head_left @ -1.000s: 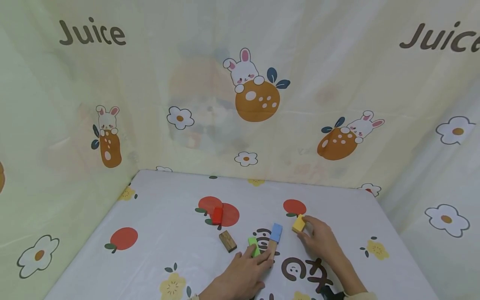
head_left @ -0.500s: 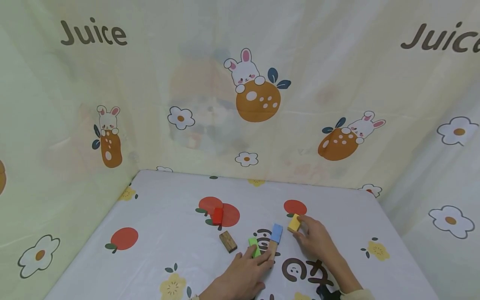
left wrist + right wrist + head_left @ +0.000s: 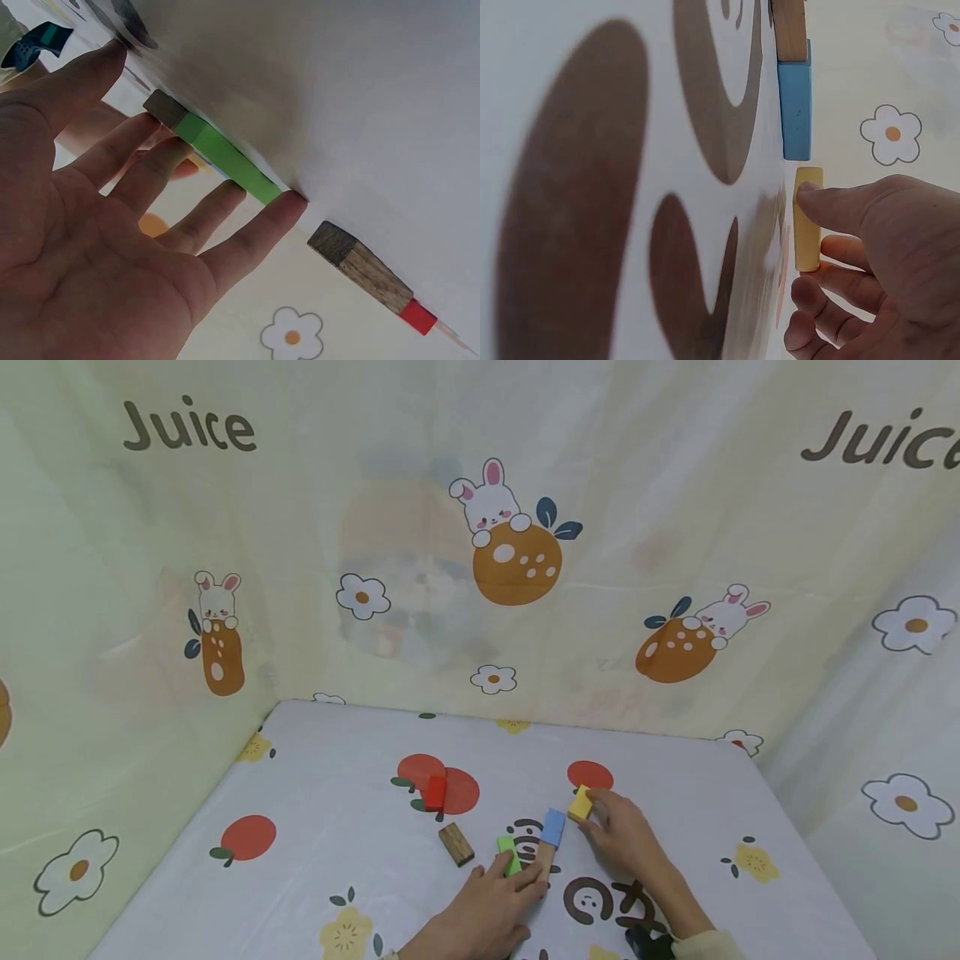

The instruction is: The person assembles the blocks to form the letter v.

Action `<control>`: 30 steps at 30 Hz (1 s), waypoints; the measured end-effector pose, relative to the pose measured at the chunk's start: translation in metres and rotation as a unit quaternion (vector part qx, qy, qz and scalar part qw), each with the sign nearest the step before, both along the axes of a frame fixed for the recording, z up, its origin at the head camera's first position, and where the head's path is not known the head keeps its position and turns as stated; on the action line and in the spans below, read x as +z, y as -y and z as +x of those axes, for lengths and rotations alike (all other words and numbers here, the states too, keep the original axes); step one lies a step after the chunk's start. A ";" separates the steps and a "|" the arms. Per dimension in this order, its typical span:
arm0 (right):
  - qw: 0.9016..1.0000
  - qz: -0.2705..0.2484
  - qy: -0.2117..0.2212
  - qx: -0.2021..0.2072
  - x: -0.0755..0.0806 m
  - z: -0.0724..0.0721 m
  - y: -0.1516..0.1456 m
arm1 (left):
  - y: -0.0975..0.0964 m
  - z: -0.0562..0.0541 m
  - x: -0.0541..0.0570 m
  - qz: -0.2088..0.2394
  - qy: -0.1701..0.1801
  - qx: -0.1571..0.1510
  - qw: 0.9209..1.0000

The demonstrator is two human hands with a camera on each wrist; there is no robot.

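Note:
My right hand (image 3: 626, 835) pinches a yellow block (image 3: 580, 804) between thumb and fingers, low over the table. In the right wrist view, the yellow block (image 3: 807, 232) stands just apart from the end of a blue block (image 3: 796, 112). The blue block (image 3: 552, 827) meets a plain wooden block (image 3: 547, 856) end to end. My left hand (image 3: 491, 902) has its fingers spread over a green block (image 3: 506, 846) and the plain wooden one, partly hiding both. In the left wrist view, relaxed fingertips touch the green block (image 3: 232, 161).
A dark brown wood-grain block (image 3: 456, 844) lies left of the green one, with a red block (image 3: 435, 792) behind it. The white printed tablecloth (image 3: 337, 827) runs back to a cream curtain (image 3: 420, 635). A black device (image 3: 648, 943) sits at my right wrist.
My right hand has moved the yellow block leftward, closer to the blue block's far end. My left hand and the other blocks have stayed put.

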State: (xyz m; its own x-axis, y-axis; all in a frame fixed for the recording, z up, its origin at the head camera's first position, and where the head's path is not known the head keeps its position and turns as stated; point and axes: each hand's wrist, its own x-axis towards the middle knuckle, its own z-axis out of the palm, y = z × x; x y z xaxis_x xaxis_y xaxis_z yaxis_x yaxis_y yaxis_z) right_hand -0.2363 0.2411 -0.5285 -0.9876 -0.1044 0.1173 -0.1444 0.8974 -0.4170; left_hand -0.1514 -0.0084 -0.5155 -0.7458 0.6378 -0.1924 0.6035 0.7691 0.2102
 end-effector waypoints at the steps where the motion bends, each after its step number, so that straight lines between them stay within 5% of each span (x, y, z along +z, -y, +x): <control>1: 1.000 -0.002 0.001 0.000 0.000 -0.001 0.001 | 0.000 0.000 0.000 0.001 0.001 0.000 1.000; 30: 1.000 -0.023 0.001 0.019 0.001 -0.011 0.014 | 0.002 0.000 -0.001 -0.002 -0.006 -0.007 1.000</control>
